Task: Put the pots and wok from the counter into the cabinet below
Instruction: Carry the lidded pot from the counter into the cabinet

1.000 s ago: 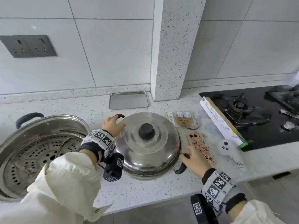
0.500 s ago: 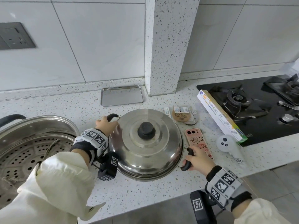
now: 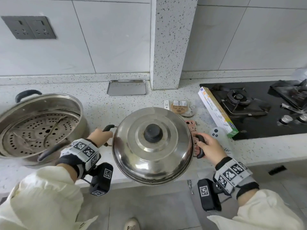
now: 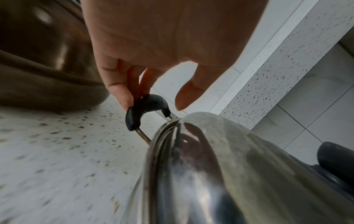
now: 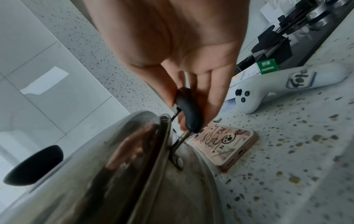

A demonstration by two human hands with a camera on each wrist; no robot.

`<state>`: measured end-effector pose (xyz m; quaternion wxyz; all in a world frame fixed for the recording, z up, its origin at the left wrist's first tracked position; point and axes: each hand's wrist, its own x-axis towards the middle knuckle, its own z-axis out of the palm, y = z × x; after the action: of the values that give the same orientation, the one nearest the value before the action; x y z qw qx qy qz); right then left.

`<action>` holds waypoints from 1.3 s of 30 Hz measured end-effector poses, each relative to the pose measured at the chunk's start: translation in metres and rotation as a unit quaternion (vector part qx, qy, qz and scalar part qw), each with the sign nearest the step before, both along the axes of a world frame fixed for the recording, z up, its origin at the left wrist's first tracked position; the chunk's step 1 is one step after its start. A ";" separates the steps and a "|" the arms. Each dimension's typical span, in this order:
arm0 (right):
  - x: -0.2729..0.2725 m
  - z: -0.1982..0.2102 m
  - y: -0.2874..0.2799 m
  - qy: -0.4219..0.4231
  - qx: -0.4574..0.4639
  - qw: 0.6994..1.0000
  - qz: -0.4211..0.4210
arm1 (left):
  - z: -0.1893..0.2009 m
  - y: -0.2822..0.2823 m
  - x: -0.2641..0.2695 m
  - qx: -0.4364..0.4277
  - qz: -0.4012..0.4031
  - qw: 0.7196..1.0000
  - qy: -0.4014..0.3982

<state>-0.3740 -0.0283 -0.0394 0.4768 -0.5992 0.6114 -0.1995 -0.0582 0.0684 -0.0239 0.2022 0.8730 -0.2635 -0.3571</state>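
With both hands already on its side handles, the lidded steel pot [image 3: 152,145] sits squarely between them, its handle-to-handle axis running left to right across the body and slightly skewed, the left handle [image 3: 108,127] a little farther from the person than the right handle [image 3: 200,146]. Left hand [image 3: 99,136]: fingers hooked round the black grip, thumb hanging free beside it and not on the handle in the left wrist view [image 4: 182,97]. Right hand [image 3: 210,147]: fingers and thumb curled round the black grip, seen plainly in the right wrist view [image 5: 188,112]. Neither hand is nearer; the load is shared evenly. Pot position: at the front edge of the speckled counter [image 3: 103,107], its near rim overhanging the edge above the grey floor; whether the base is clear of the counter I cannot tell for certain, though the right wrist view suggests it stands above the pink phone [image 5: 224,144] lying just beside it. Lid with black knob [image 3: 152,132] rests on top, unheld. Judgement: the cabinet lies below and toward the person, out of view, so the coming move is toward the body and down, keeping the handle axis level so the loose lid does not slide. Large open steamer pot [image 3: 39,125] with perforated insert stands on the counter to the left, near the left wrist. White controller [image 3: 216,133] lies just right of the right hand.
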 end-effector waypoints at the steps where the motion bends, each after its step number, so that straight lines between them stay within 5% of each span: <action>1: -0.005 0.003 0.005 -0.013 -0.010 1.000 0.003 | -0.001 0.013 -0.005 -0.012 0.008 1.000 0.002; 11: -0.055 -0.009 0.088 -0.004 0.020 0.997 0.080 | -0.020 0.164 -0.078 -0.019 0.097 0.995 0.009; 18: -0.056 -0.058 0.131 -0.009 0.063 0.992 0.106 | -0.059 0.232 -0.086 0.001 0.141 0.989 0.036; 27: -0.066 -0.123 0.155 0.006 0.114 0.989 0.089 | -0.113 0.257 -0.089 0.031 0.119 0.992 0.029; 39: -0.097 -0.219 0.131 0.043 0.203 0.978 0.023 | -0.200 0.216 -0.118 0.039 0.100 0.991 0.081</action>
<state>-0.4707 0.1032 -0.2580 0.5661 -0.5117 0.6455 -0.0339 -0.1763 0.2842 -0.2241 0.2232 0.8703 -0.1435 -0.4150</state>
